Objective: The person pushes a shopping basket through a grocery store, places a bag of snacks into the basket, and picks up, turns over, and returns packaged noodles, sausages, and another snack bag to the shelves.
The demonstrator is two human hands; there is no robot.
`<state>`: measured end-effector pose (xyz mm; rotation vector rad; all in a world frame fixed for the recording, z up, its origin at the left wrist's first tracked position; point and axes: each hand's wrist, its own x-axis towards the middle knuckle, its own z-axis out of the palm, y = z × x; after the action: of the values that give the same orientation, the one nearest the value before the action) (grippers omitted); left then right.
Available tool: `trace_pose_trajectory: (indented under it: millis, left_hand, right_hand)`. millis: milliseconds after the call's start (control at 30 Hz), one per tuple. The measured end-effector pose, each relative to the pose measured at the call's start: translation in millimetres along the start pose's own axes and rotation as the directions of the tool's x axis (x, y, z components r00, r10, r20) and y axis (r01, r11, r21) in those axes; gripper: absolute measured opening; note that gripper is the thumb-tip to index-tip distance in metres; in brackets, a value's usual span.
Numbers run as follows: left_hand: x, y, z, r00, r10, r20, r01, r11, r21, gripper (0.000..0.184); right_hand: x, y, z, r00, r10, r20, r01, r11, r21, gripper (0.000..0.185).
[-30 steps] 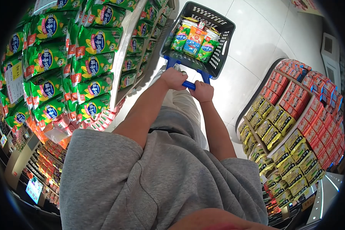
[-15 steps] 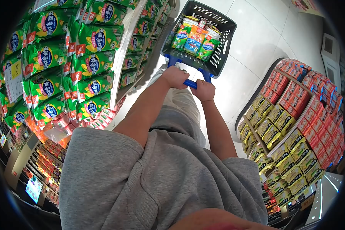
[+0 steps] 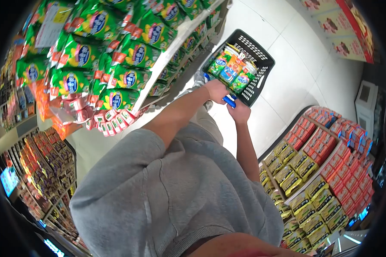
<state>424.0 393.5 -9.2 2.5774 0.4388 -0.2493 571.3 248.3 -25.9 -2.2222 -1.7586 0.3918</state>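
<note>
A black shopping basket [image 3: 256, 90] with perforated sides stands ahead of me on the tiled floor. In it lie green snack bags [image 3: 243, 79] and, between them, an orange-and-blue packet [image 3: 232, 70]. The basket's blue handle [image 3: 229, 101] reaches back towards me. My left hand [image 3: 217, 91] is closed round its left part. Wrapped round the right part is my right hand [image 3: 239, 112]. The fingers of both are partly hidden from above.
To the left, a shelf holds rows of green bags [image 3: 95, 23] with a price tag [image 3: 53, 25]. A display on the right carries yellow packets [image 3: 302, 201] and red boxes [image 3: 343, 171]. Pale floor tiles [image 3: 283, 47] lie between them. A poster [image 3: 343, 30] shows at top right.
The basket and both hands have shifted right and down in the view. The left shelf has swung to the right, and more of the poster shows. Both hands keep hold of the handle.
</note>
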Motion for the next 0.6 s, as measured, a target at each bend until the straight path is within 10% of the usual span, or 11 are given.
trace_pose_trajectory:
  millis: [333,467,600]
  left_hand:
    - [-73,43,37,0.847,-0.252,-0.467,0.200,0.967,-0.160,0.059]
    - [-103,55,21,0.923,-0.362,0.129,0.384,0.885,-0.263,0.049]
    - [-167,66,-55,0.920,-0.333,0.208,0.392,0.818,-0.422,0.042]
  right_hand:
    - [-3,-2,0,0.982,0.133,0.132,-0.136,0.991,0.010,0.031]
    - [-1,5,-2,0.983,0.106,0.152,-0.116,0.991,0.063,0.032]
    - [-2,-3,-4,0.984,0.127,0.128,-0.136,0.989,0.066,0.033]
